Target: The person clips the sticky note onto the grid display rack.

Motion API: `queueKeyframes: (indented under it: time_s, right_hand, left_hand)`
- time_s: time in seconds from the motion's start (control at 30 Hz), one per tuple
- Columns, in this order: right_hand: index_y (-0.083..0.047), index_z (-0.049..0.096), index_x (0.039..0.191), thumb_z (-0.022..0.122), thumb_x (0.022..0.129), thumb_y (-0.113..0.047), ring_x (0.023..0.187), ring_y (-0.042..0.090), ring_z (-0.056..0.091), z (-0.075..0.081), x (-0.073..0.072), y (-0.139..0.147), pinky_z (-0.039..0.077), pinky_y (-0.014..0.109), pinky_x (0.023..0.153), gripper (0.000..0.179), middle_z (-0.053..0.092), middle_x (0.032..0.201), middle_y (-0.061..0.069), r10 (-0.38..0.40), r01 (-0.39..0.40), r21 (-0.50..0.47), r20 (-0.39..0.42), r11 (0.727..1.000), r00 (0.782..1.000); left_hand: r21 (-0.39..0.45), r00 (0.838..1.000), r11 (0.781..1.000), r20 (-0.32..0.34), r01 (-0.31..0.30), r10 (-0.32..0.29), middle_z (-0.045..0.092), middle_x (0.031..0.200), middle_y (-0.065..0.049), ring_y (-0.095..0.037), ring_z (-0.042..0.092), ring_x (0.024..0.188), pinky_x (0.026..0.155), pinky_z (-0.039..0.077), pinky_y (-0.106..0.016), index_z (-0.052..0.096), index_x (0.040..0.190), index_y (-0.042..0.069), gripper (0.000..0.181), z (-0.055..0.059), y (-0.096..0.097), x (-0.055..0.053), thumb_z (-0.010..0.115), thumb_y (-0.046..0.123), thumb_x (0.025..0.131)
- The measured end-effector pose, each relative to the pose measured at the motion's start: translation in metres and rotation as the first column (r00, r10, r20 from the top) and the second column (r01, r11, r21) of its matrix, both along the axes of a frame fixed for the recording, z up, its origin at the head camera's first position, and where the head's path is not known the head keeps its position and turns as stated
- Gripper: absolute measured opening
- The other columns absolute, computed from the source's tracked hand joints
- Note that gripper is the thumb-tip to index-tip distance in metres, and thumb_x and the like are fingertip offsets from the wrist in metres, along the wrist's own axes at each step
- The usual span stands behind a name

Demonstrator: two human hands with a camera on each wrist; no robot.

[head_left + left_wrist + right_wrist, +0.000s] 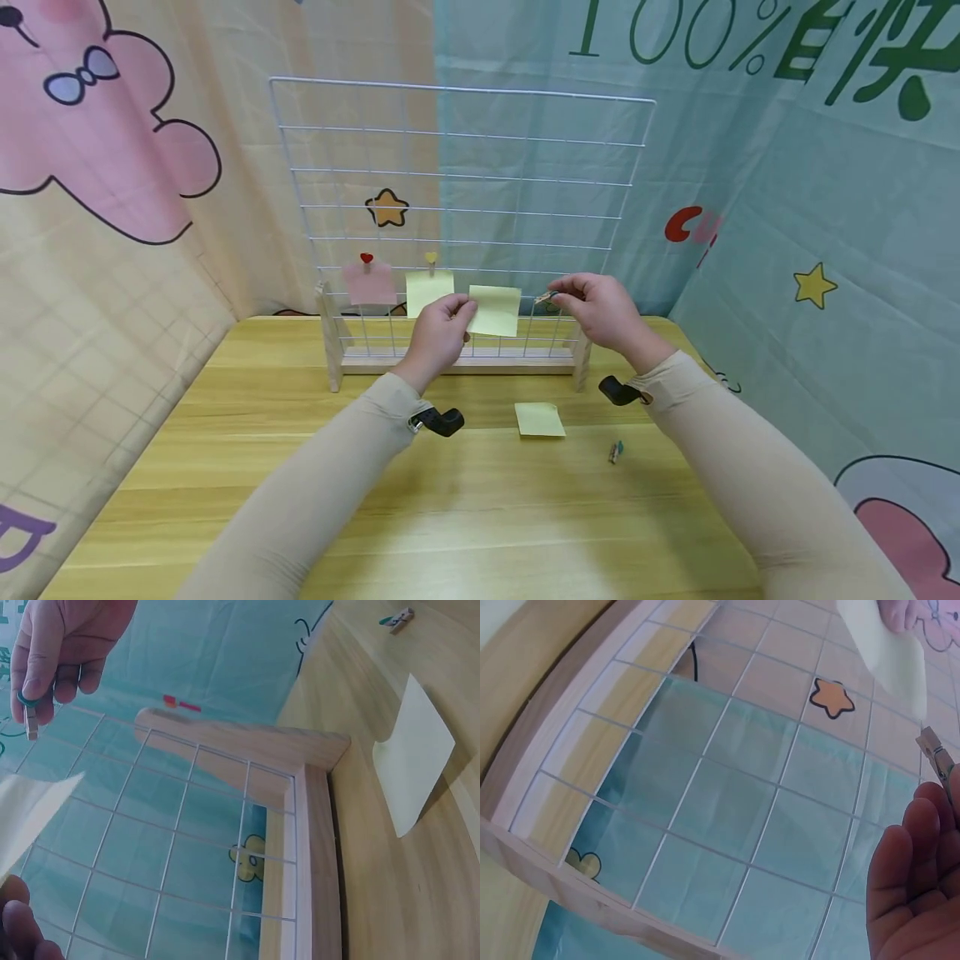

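My left hand (438, 333) pinches a yellow sticky note (495, 310) by its left edge, fingers clamped on it, holding it up against the white wire grid (465, 217). My right hand (600, 310) pinches a small wooden clip (546, 297) between thumb and fingertips, just right of the note. Pink note (369, 283) and another yellow note (429, 290) hang clipped on the grid. On the desk (420, 517): a spare yellow note (540, 419), a spare clip (615, 452).
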State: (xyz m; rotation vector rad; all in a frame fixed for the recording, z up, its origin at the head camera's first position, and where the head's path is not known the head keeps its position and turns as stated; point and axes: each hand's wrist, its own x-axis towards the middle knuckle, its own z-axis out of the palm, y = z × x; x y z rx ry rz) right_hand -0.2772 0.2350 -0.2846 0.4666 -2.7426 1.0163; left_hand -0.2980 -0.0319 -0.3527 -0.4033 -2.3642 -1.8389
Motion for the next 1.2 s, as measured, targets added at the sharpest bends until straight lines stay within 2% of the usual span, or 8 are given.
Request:
queueKeyframes:
  time_s: [0.17, 0.27, 0.4, 0.57, 0.67, 0.77, 0.9, 1.2]
  right_hand:
    - [-0.006, 0.071, 0.131, 0.06, 0.109, -0.018, 0.101, 0.03, 0.07, 0.006, -0.011, -0.009, 0.05, 0.038, 0.075, 0.027, 0.076, 0.12, 0.015, -0.009, 0.01, 0.038, -0.017, 0.999, 1.0]
    - [-0.007, 0.072, 0.13, 0.06, 0.109, -0.019, 0.089, 0.027, 0.066, 0.01, -0.016, -0.015, 0.046, 0.037, 0.069, 0.027, 0.076, 0.12, 0.013, -0.028, 0.03, 0.056, -0.047, 0.998, 0.999]
    - [-0.01, 0.075, 0.128, 0.061, 0.109, -0.021, 0.072, 0.021, 0.058, 0.015, -0.022, -0.026, 0.046, 0.035, 0.065, 0.026, 0.077, 0.119, 0.01, -0.052, 0.063, 0.114, -0.094, 0.992, 0.994]
    - [-0.012, 0.077, 0.127, 0.061, 0.109, -0.023, 0.062, 0.021, 0.053, 0.021, -0.034, -0.042, 0.044, 0.034, 0.062, 0.027, 0.077, 0.12, 0.009, -0.043, 0.071, 0.199, -0.142, 0.977, 0.989]
    - [-0.012, 0.076, 0.127, 0.059, 0.109, -0.024, 0.07, 0.024, 0.058, 0.023, -0.041, -0.051, 0.048, 0.036, 0.067, 0.028, 0.077, 0.123, 0.009, -0.043, 0.081, 0.25, -0.152, 0.965, 0.987]
    - [-0.012, 0.075, 0.129, 0.058, 0.11, -0.024, 0.09, 0.025, 0.069, 0.024, -0.048, -0.059, 0.054, 0.038, 0.078, 0.029, 0.076, 0.127, 0.008, -0.05, 0.089, 0.287, -0.14, 0.954, 0.989]
    - [-0.013, 0.074, 0.132, 0.056, 0.111, -0.023, 0.112, 0.026, 0.071, 0.024, -0.054, -0.067, 0.057, 0.041, 0.088, 0.03, 0.074, 0.132, 0.008, -0.06, 0.095, 0.305, -0.123, 0.948, 0.991]
    - [-0.011, 0.074, 0.13, 0.056, 0.111, -0.021, 0.118, 0.027, 0.07, 0.02, -0.06, -0.075, 0.058, 0.043, 0.097, 0.029, 0.075, 0.13, 0.008, -0.058, 0.102, 0.32, -0.143, 0.942, 0.988]
  left_hand:
    - [-0.008, 0.998, 0.999, 0.047, -0.046, 0.046, 0.068, 0.129, -0.009, -0.03, 0.07, 0.085, 0.068, 0.055, -0.027, 0.068, 0.135, 0.01, 0.034, 0.008, 0.005, -0.004, 0.055, 0.031, 0.111]
    - [-0.013, 0.996, 0.998, 0.069, -0.061, 0.062, 0.068, 0.131, -0.009, -0.032, 0.072, 0.088, 0.065, 0.054, -0.027, 0.066, 0.139, 0.01, 0.036, 0.013, 0.01, -0.007, 0.054, 0.03, 0.111]
    - [0.013, 0.991, 0.997, 0.109, -0.075, 0.073, 0.067, 0.122, -0.008, -0.023, 0.069, 0.083, 0.063, 0.052, -0.026, 0.066, 0.138, 0.011, 0.034, 0.016, 0.016, -0.011, 0.053, 0.028, 0.112]
    - [0.054, 0.983, 0.994, 0.161, -0.099, 0.089, 0.065, 0.128, -0.009, -0.018, 0.069, 0.084, 0.06, 0.051, -0.024, 0.064, 0.142, 0.012, 0.035, 0.014, 0.02, -0.017, 0.051, 0.028, 0.113]
    - [0.056, 0.981, 0.992, 0.161, -0.114, 0.104, 0.065, 0.131, -0.01, -0.017, 0.068, 0.083, 0.061, 0.052, -0.024, 0.063, 0.142, 0.011, 0.036, 0.012, 0.022, -0.022, 0.051, 0.028, 0.113]
    - [0.045, 0.981, 0.991, 0.154, -0.124, 0.116, 0.066, 0.13, -0.01, -0.016, 0.068, 0.082, 0.062, 0.053, -0.024, 0.064, 0.141, 0.011, 0.036, 0.009, 0.022, -0.026, 0.051, 0.028, 0.113]
    - [0.047, 0.98, 0.991, 0.158, -0.126, 0.117, 0.066, 0.129, -0.01, -0.017, 0.068, 0.083, 0.064, 0.054, -0.025, 0.064, 0.141, 0.011, 0.036, 0.004, 0.021, -0.03, 0.051, 0.028, 0.113]
    - [0.02, 0.984, 0.989, 0.1, -0.147, 0.145, 0.068, 0.122, -0.009, -0.024, 0.069, 0.084, 0.06, 0.053, -0.025, 0.067, 0.138, 0.012, 0.036, 0.0, 0.021, -0.035, 0.052, 0.032, 0.112]
